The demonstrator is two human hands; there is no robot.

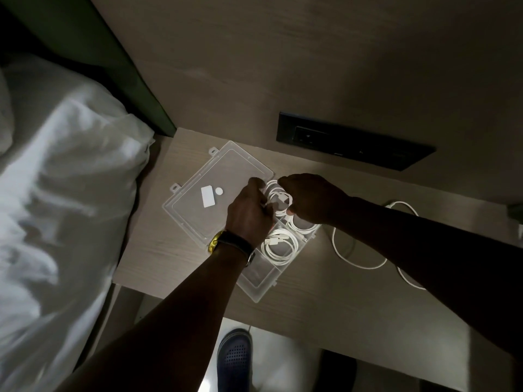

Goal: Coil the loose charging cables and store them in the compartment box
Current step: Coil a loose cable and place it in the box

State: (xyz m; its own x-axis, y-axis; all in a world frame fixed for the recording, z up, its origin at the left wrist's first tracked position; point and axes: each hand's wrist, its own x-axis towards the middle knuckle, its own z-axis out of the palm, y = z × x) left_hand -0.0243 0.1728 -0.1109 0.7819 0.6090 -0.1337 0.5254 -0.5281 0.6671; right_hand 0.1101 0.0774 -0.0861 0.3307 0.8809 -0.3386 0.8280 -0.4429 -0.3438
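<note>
A clear plastic compartment box (261, 281) lies open on the wooden table, its lid (215, 171) flat to the left. Both hands hold a coiled white cable (278, 198) over the box's far compartment. My left hand (249, 213) grips the coil's left side and my right hand (308, 198) grips its right side. A second coiled white cable (280, 246) lies in a middle compartment. A third coil (304, 226) shows partly under my right forearm. One loose white cable (359, 250) sprawls on the table right of the box.
A black socket panel (353, 142) is set in the wall behind the table. A white bed cover (62, 193) fills the left side. My dark shoe (235, 360) shows on the floor below the table's front edge.
</note>
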